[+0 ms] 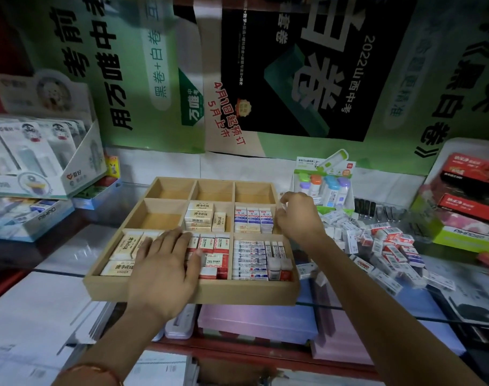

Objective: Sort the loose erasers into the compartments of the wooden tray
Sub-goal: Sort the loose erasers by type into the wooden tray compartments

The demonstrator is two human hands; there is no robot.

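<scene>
While lying palm-down at 6 o'clock of the wooden tray (237, 293), covers parts of the near-left and near-middle compartments with the left hand (165, 271): fingers straight and spread, gripping nothing, resting on cream erasers (120, 246) on one side and red 2B erasers (215, 252) on the other. Hovers at 3 o'clock of the tray with the right hand (297, 218), at the right rim beside the middle-right compartment. Fingers curled inward, thumb close to them; cannot tell whether anything is pinched there.

Sorted stock in five compartments:
- cream erasers at 7 o'clock
- red 2B erasers at 6
- blue-and-white erasers (250, 257) at 5, packed on edge
- a cream stack (200, 215) at centre
- blue-banded erasers (253, 217) at 3

Bare wood floor in the three far compartments, 11 to 1 o'clock, and at 9.

Heaped on the glass counter (377, 299) at 3 to 4 o'clock, outside the tray and just right of the right forearm: loose erasers (385, 246), white sleeves with red or blue print, tumbled at all angles.

Around the view:
- At 3 o'clock, beyond that heap, red boxes (471, 174).
- At 1 o'clock, an upright card pack (325, 185) of coloured capped items.
- At 10 o'clock, an open display box (42, 162) of carded goods.
- At 12 o'clock, green and black posters (293, 65).
- At 6 o'clock, under the tray's near edge, a pink box (257, 321).
- On the left wrist, an orange band (98, 370).
</scene>
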